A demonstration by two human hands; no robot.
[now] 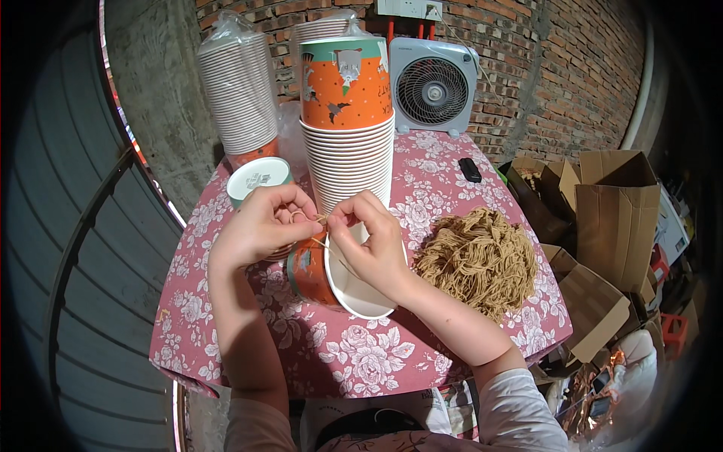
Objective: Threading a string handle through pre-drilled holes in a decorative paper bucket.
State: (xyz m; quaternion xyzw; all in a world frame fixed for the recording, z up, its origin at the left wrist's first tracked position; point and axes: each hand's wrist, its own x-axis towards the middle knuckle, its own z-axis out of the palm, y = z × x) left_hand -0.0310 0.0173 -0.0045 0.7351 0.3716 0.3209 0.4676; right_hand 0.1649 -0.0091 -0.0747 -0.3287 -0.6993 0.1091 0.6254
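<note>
Both hands meet over an orange paper bucket (307, 273) that lies on its side, its white mouth turned right. My left hand (273, 220) is closed in a pinch on a thin tan cord (319, 240). Thumb and fingertips of my right hand (369, 239) pinch the same cord close by, at the bucket's rim; part of the cord runs in front of the white inside. The fingertips hide where cord and bucket meet. Right of my right hand is a heap of loose tan cords (482, 262). Beyond the hands rises a tall stack of nested buckets (350, 162), the top one upside down.
A green-bottomed bucket (260, 177) stands upside down left of the stack. Bagged bucket stacks (239, 87) and a grey box fan (435, 84) are at the back. A small black object (470, 170) lies on the flowered tablecloth (361, 354). Cardboard boxes (616, 215) crowd the right side.
</note>
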